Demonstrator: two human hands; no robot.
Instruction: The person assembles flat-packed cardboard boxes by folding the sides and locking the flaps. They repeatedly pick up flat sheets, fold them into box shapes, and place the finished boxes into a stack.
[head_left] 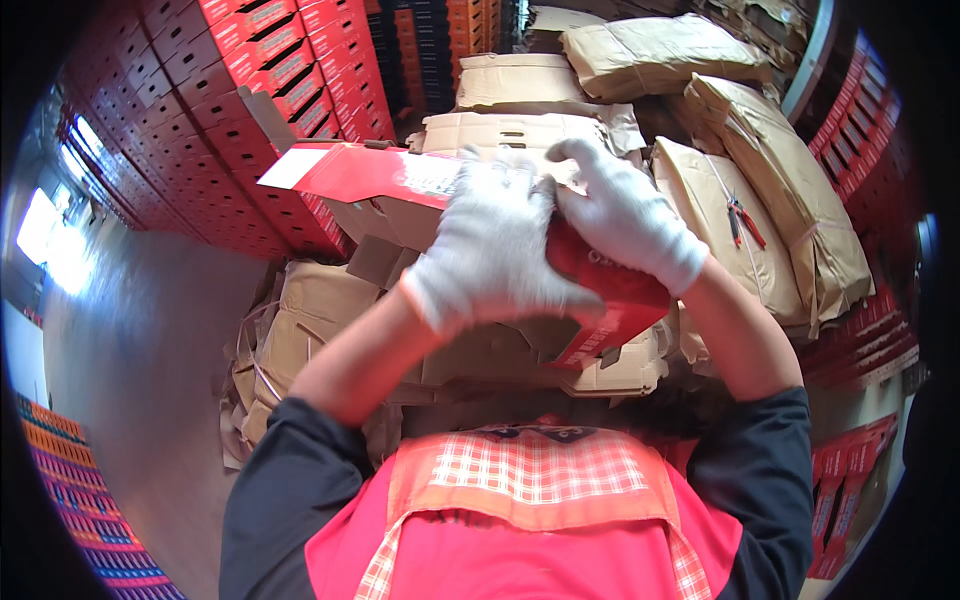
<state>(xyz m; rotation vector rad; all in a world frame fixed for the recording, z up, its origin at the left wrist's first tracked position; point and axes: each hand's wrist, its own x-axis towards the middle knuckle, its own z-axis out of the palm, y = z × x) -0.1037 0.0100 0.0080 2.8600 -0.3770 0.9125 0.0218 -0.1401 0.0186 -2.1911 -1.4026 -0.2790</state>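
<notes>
Both of my hands wear pale grey-white knit gloves and work on a red printed carton (620, 325), partly folded, with brown cardboard inside faces. My left hand (495, 245) lies across the middle of the carton, its fingers stretched toward the far edge and its thumb spread to the right. My right hand (630, 215) is bent over the carton's right part, its index finger crooked above the far edge; some of its fingertips are hidden. A red and white flap (335, 170) sticks out to the left. Beneath the carton lie flat brown cardboard sheets (610, 375).
Brown paper-wrapped bundles (720, 210) lie at the right, with red-and-black-handled pliers (742, 222) on one. Another wrapped bundle (325, 310) is at the left. Stacked red cartons (290, 70) rise at the far left. A grey floor (150, 350) runs along the left, beside colourful stacks (85, 510).
</notes>
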